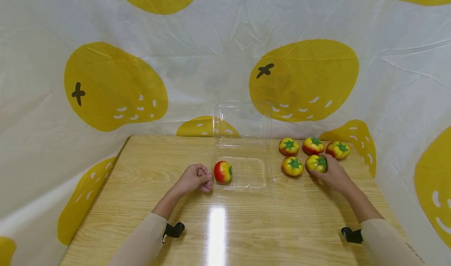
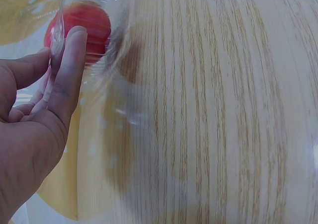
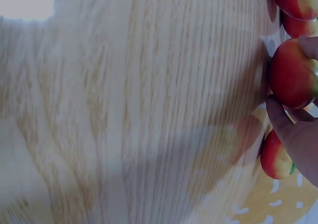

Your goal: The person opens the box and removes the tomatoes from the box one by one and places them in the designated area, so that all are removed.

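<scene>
A clear plastic clamshell container (image 1: pixel 251 172) lies with its lid (image 1: pixel 243 121) raised at the back. Inside its left end sits one red-and-yellow fruit (image 1: pixel 222 172) with a green leafy top, tipped on its side. My left hand (image 1: pixel 195 178) pinches the container's left rim between thumb and fingers, as the left wrist view shows beside the red fruit (image 2: pixel 94 30). On the right, my right hand (image 1: pixel 334 176) grips a similar fruit (image 1: pixel 316 163), thumb on one side and fingers on the other. That fruit (image 3: pixel 292 75) is close over the tabletop in the right wrist view.
Several more such fruits stand around the gripped one: one to its left (image 1: pixel 292 166), and a back row with a left (image 1: pixel 289 146), middle (image 1: pixel 312 145) and right fruit (image 1: pixel 338 150). A fruit-print cloth (image 1: pixel 208 74) hangs behind the wooden table (image 1: pixel 158 152).
</scene>
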Tool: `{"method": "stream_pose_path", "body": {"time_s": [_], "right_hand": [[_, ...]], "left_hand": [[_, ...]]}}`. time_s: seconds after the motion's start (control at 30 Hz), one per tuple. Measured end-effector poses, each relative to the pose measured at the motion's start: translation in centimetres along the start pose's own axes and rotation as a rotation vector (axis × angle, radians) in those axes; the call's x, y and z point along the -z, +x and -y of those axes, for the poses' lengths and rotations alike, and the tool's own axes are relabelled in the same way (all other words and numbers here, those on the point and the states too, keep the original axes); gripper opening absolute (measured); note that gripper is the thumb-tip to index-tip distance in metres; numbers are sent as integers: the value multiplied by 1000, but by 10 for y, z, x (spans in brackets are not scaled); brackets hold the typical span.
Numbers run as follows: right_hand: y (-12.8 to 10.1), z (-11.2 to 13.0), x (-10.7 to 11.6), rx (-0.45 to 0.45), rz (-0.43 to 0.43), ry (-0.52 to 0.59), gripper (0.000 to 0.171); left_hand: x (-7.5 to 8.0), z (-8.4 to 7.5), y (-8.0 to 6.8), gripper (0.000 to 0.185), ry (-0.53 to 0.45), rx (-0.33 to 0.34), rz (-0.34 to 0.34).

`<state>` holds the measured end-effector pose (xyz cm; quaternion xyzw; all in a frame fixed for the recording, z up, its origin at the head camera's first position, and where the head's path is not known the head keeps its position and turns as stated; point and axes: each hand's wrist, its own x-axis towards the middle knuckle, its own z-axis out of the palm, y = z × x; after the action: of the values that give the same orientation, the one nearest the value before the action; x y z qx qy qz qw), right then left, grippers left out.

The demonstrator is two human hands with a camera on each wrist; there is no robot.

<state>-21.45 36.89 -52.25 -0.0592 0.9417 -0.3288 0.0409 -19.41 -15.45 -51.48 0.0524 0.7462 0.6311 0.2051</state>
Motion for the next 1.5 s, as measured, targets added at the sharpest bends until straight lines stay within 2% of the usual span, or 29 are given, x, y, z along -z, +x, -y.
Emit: {"method": "stream_pose_path", "body": {"time_s": [0.6,0.83,1.5], "right_hand": [[-2,3,-3,-55,11,26,96],[-3,5,-4,-75,8,21,99],[-2,5,-2,-77,14,5,95]], "left_hand": [[1,0,-1,11,3,-13,6],[1,2,0,13,-30,-10,14],[2,2,0,11,-27,-14,7]]}}
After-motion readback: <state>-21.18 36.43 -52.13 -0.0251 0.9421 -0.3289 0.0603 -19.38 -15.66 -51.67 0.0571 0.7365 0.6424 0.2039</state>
